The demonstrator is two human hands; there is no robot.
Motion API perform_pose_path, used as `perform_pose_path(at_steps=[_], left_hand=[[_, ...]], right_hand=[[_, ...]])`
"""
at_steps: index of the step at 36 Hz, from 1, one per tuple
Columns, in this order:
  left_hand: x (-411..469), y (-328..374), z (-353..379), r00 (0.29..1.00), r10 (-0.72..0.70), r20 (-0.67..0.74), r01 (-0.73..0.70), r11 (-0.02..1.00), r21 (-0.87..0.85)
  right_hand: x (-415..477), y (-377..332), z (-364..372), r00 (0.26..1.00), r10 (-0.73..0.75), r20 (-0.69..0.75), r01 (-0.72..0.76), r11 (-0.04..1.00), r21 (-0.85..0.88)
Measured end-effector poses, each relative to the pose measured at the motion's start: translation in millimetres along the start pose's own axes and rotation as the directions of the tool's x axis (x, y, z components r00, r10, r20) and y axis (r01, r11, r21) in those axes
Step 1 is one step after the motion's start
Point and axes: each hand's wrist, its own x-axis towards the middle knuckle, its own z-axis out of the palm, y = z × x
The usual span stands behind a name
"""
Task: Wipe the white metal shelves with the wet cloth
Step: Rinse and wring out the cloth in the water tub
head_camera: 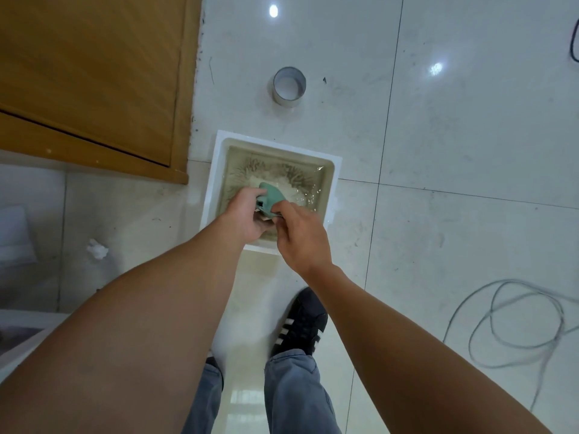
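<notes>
A green wet cloth is bunched up over a white square basin of murky water on the floor. My left hand grips the cloth from the left. My right hand grips it from the right, fingers pinched on its lower edge. Both hands hold it just above the water at the basin's near side. No white metal shelves are clearly in view; a white surface shows at the lower left edge.
A wooden door stands at the upper left. A metal ring-shaped tin sits on the tiled floor beyond the basin. A grey cable coils at the right. A crumpled white scrap lies left. My black shoe is below the basin.
</notes>
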Motion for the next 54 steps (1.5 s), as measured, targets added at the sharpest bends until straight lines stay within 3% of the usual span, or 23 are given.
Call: perform_pose_path(at_steps=[9,18,24,28,30,33,35,39,43,47,54], left_hand=[[-1.2,2.8,-7.1,0.997,0.025,0.075,-0.018,0.996,-0.089],[-9.6,9.6,-7.3,0.995,-0.001,0.105,0.008,0.998,-0.064],[-7.7,13.7,-8.3,0.992,-0.021,0.126,0.025,0.999,-0.030],[-6.5,13.5,-10.5,0.993,-0.019,0.120,0.028,0.997,-0.073],[-5.1,13.7,-12.4,0.995,-0.019,0.101,0.027,0.996,-0.081],[-3.6,14.0,-15.6,0.997,-0.018,0.082,0.023,0.998,-0.060],[-3.9,15.0,-18.4,0.997,-0.022,0.070,0.024,1.000,-0.019],[-4.6,19.0,-19.7,1.000,0.000,0.007,0.000,0.998,0.057],[-5.2,20.3,-7.3,0.998,0.052,-0.044,-0.043,0.979,0.197],[-4.1,15.3,9.4,0.966,0.230,-0.115,-0.151,0.869,0.472],[6.8,11.5,24.6,0.892,0.394,-0.220,-0.201,0.784,0.587]], right_hand=[[12.9,0.4,-3.4,0.998,0.041,-0.046,-0.038,0.997,0.063],[34.4,2.9,-11.9,0.945,0.326,-0.022,-0.313,0.924,0.218],[50.2,11.2,-1.7,0.849,0.522,0.079,-0.521,0.805,0.286],[55.2,16.8,11.4,0.700,0.703,0.128,-0.696,0.630,0.345],[57.6,17.2,14.7,0.583,0.778,0.235,-0.775,0.445,0.449],[58.1,15.2,13.9,0.408,0.710,0.575,-0.864,0.097,0.493],[57.9,15.6,15.8,0.399,0.659,0.638,-0.851,0.008,0.524],[58.4,17.7,21.0,0.453,0.749,0.484,-0.799,0.100,0.593],[61.9,12.5,23.5,0.494,0.761,0.420,-0.784,0.180,0.594],[67.8,0.3,29.8,0.613,0.742,0.270,-0.753,0.447,0.483],[72.9,-4.1,36.1,0.658,0.731,0.181,-0.737,0.577,0.350]])
